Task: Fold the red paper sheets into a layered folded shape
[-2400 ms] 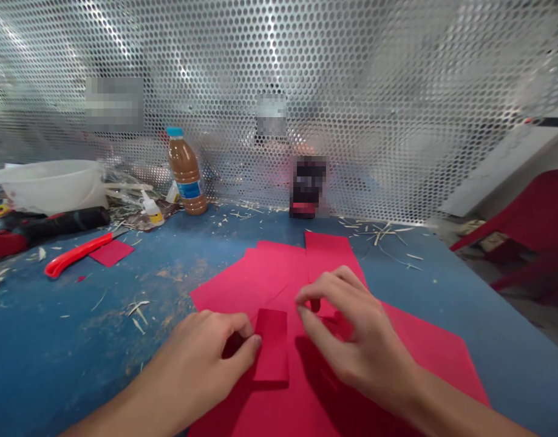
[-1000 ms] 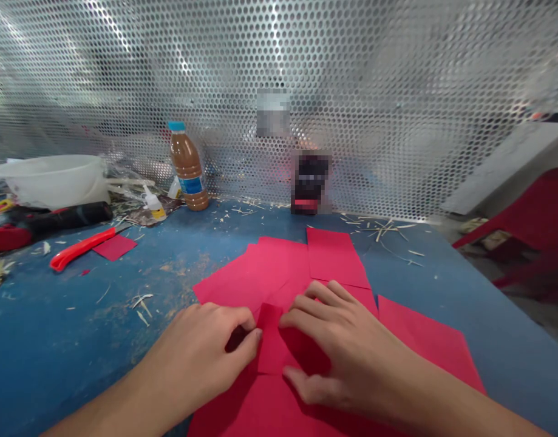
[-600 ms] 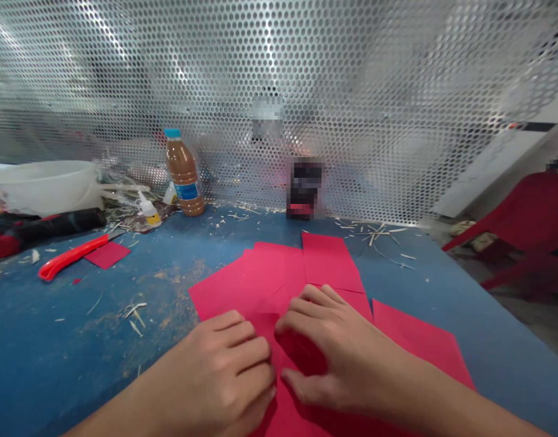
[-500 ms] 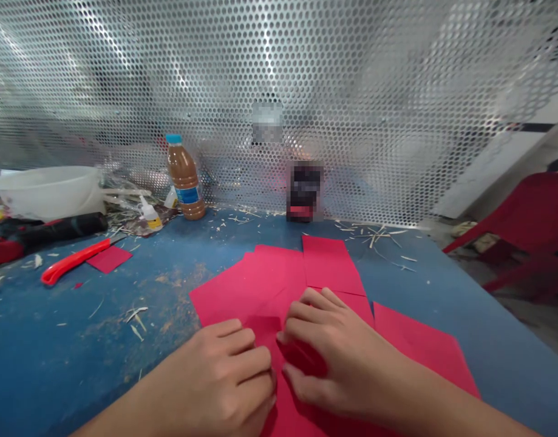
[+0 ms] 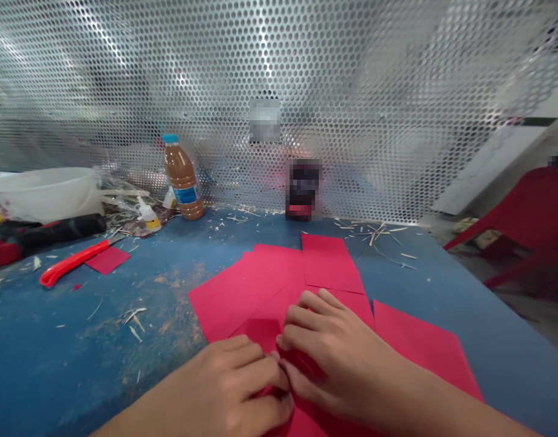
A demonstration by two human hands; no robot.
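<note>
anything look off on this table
Yes: pale slivers litter the blue tabletop untidily, and brownish smudges mark it left of the red paper sheets. The red-handled knife lies with its blade exposed.

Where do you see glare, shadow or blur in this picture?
Head view: whitish glare streaks the perforated metal sheet; head view: a dark shadow lies on the red paper beneath the right hand; head view: coarse square blocks hide the details of a dark upright item; head view: the red chair looks dim and soft.
</note>
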